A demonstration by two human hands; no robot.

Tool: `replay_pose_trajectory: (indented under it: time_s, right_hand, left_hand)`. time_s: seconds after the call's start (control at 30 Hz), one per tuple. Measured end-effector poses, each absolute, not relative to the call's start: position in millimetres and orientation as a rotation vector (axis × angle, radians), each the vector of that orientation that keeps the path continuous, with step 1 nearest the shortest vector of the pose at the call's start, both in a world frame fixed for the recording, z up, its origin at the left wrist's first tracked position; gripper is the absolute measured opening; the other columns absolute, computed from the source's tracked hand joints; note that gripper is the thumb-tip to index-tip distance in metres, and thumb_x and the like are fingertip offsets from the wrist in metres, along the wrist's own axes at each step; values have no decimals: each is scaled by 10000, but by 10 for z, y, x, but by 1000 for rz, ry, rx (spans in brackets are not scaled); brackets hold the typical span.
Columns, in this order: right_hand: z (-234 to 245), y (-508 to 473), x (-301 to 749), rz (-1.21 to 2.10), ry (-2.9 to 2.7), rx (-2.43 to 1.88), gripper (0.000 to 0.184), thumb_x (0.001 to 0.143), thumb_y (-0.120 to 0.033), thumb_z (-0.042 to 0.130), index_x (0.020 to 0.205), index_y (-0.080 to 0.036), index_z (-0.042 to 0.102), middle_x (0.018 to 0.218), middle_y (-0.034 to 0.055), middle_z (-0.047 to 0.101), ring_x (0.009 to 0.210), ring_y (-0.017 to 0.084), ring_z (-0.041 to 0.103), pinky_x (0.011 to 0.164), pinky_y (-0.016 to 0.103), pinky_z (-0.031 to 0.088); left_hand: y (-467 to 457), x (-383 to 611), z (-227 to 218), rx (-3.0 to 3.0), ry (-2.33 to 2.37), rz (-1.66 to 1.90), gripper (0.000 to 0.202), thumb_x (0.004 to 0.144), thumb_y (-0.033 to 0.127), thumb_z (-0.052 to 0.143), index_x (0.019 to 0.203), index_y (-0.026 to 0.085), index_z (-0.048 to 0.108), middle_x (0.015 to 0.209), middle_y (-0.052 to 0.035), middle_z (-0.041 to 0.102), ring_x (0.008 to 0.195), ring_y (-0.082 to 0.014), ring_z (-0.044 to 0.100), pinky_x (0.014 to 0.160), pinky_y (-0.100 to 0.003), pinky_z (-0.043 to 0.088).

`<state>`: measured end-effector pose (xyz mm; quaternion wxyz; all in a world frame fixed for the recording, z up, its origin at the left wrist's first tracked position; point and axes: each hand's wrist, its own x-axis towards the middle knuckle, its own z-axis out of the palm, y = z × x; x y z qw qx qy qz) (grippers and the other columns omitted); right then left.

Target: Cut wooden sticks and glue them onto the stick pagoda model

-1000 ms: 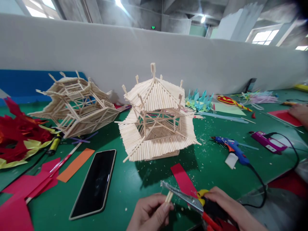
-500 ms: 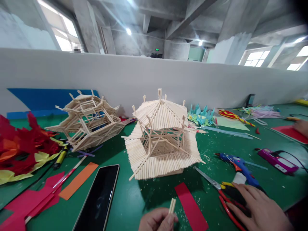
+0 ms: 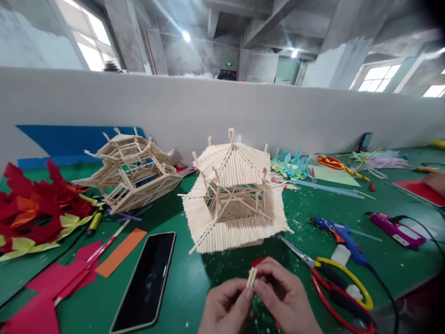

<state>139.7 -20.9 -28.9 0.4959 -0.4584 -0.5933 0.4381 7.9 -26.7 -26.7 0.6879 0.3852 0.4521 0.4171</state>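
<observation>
My left hand [image 3: 227,304] is closed, pinching a couple of short wooden sticks [image 3: 252,277] that stand up between thumb and forefinger. Closed against their other side, my right hand [image 3: 283,297] has its fingertips on the same sticks. Just beyond both hands stands a pavilion model [image 3: 239,204] built of thin wooden sticks, with a pointed roof and a wide lower eave. Under my right hand lies a strip of red paper [image 3: 257,261], mostly hidden. To the right, scissors [image 3: 342,287] with red and yellow handles rest on the green table.
Left are a phone [image 3: 144,283], orange paper strip [image 3: 121,253], red paper flower [image 3: 38,206] and tilted stick frame [image 3: 135,171]. Right are a blue glue gun [image 3: 342,236] with its cord and a purple device [image 3: 396,228]. Another person's hand [image 3: 436,181] rests at the right edge.
My right hand has left the scissors and moved left to the sticks in my left hand. The view has shifted slightly.
</observation>
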Motion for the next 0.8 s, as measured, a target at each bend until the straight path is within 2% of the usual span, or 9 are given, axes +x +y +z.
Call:
replay_pose_trajectory:
  time_s: [0.23,0.5,0.67,0.8]
  right_hand:
    - [-138,-201,1364,1086,-1398,-1138,196,758,-353,557,696,-172,598,678,5,495,593,121,500,508,217,408]
    - [-190,-199,1343,1077,-1440,-1198,218,782,-345,535,674,-161,578,651,-9,470,553,95,434,476,209,346]
    - [-163,-181,1333,1099,-1404,-1248,188,753,-302,562,630,-160,545,611,-34,443,507,75,358,456,203,296]
    - [-173,-126,1318,1208,-1278,-1272,217,717,-277,579,557,-170,479,502,-66,412,454,64,350,440,193,287]
  left_hand:
    - [-289,120,-315,794,1071,946,345,581,485,693,676,153,691,499,26,484,439,-69,316,427,-208,196]
    - [-300,69,-313,714,1008,925,267,620,420,697,690,162,683,497,40,486,423,-50,306,429,-202,189]
    - [-275,82,-252,656,1010,875,264,585,400,724,618,147,658,481,44,477,423,-45,312,430,-194,192]
    - [-267,105,-170,586,934,881,251,646,342,682,552,116,624,477,31,493,380,-21,297,423,-193,184]
